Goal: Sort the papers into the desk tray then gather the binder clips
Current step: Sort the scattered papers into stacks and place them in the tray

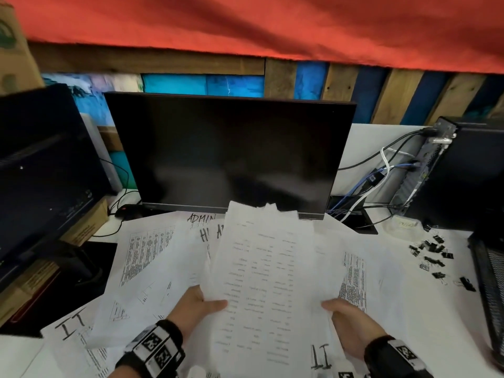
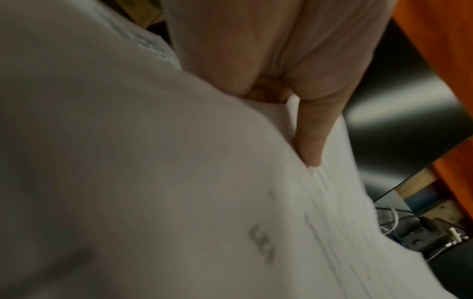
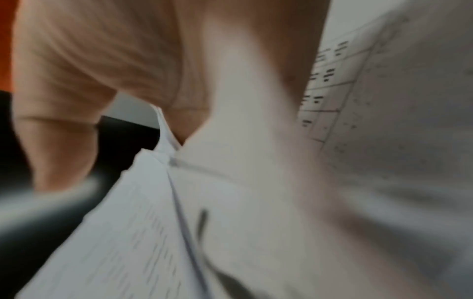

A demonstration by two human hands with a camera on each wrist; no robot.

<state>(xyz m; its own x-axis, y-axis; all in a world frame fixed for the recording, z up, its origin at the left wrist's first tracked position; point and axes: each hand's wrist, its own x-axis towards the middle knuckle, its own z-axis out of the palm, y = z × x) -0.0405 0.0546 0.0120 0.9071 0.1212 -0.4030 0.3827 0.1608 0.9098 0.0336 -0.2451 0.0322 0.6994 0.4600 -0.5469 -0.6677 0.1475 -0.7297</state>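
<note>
Both hands grasp the sheaf (image 1: 261, 271) at its near corners, left hand (image 1: 196, 304) at 7 o'clock and right hand (image 1: 346, 320) at 5, lifting it over loose papers (image 1: 152, 257) on the desk. It looks light, floppy and apt to fan, so I'd pinch both side edges; the tray (image 1: 488, 271) waits at 3 o'clock beside scattered clips (image 1: 433, 255).

Both hands raised in front of the person, wrists banded with marker-printed straps: the left hand (image 1: 197, 306) pinches the left edge of a sheaf of papers (image 1: 259, 282), thumb on top, while the right hand (image 1: 345, 317) grips the right edge the same way, fingers tucked beneath the sheets.
</note>
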